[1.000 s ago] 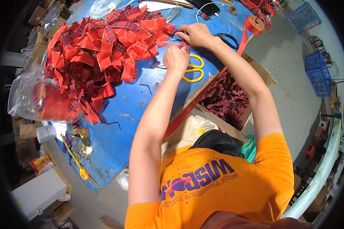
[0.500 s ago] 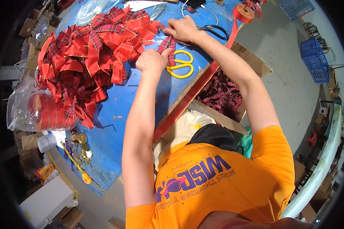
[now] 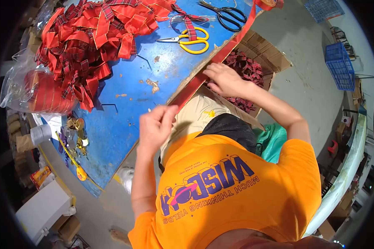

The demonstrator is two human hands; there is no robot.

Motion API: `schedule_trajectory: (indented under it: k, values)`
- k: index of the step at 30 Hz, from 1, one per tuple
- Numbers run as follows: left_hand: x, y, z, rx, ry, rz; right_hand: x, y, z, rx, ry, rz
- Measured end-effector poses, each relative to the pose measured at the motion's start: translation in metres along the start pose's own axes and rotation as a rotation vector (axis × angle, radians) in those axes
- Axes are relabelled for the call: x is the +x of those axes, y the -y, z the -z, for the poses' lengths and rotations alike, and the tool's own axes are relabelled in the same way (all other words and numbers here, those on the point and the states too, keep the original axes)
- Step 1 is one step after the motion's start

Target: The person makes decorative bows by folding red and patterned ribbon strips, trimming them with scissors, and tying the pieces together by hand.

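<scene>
A long red ribbon [image 3: 190, 92] with gold edging runs along the table's edge. Its near end is pinched between thumb and fingers of my left hand [image 3: 157, 126]. Further up the same ribbon, my right hand [image 3: 226, 79] has its curled fingers on it, above the cardboard box. Yellow-handled scissors [image 3: 195, 41] lie on the blue table, with a plaid ribbon [image 3: 190, 27] lying across their handles. Black-handled scissors [image 3: 230, 18] rest nearby. The ribbon leads up to a roll [image 3: 266, 4] at the top edge of the view.
A big heap of red and plaid bows [image 3: 87, 45] covers the blue table's [image 3: 129, 112] far left. Beside it is a bagged ribbon roll [image 3: 50, 93]. An open cardboard box [image 3: 274, 54] of plaid bows [image 3: 245, 68] stands by my right arm. A yellow tape measure [image 3: 81, 173] lies at the left corner.
Both hands have left the plaid ribbon by the yellow scissors and come down to the red ribbon at the table edge. The plaid ribbon now lies on the table. The view has shifted.
</scene>
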State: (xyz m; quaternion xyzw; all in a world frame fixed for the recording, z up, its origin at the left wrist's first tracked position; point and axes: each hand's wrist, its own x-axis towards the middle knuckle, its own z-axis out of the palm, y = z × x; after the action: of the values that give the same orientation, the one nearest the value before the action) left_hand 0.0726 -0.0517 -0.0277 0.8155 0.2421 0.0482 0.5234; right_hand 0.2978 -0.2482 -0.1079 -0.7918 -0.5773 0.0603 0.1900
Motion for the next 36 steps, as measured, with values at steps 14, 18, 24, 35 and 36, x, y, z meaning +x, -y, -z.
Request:
schedule_trajectory:
  k: [14, 18, 24, 35, 36]
  values:
    - [-0.035, 0.076, -0.033, 0.26, -0.069, -0.427, -0.008, 0.122, 0.028, 0.379, 0.231, -0.003]
    - [-0.073, 0.057, 0.022, 0.18, -0.005, -0.299, -0.012, 0.14, 0.032, 0.575, 0.48, -0.136]
    - [-0.111, 0.076, 0.085, -0.019, -0.087, -0.059, -0.017, 0.112, 0.071, 0.502, 0.311, -0.24]
    - [-0.153, 0.098, 0.178, -0.184, 0.047, 0.165, -0.023, 0.125, 0.112, 0.523, 0.355, -0.012]
    - [-0.162, 0.096, 0.181, -0.229, 0.01, 0.193, -0.024, 0.122, 0.102, 0.482, 0.338, 0.032]
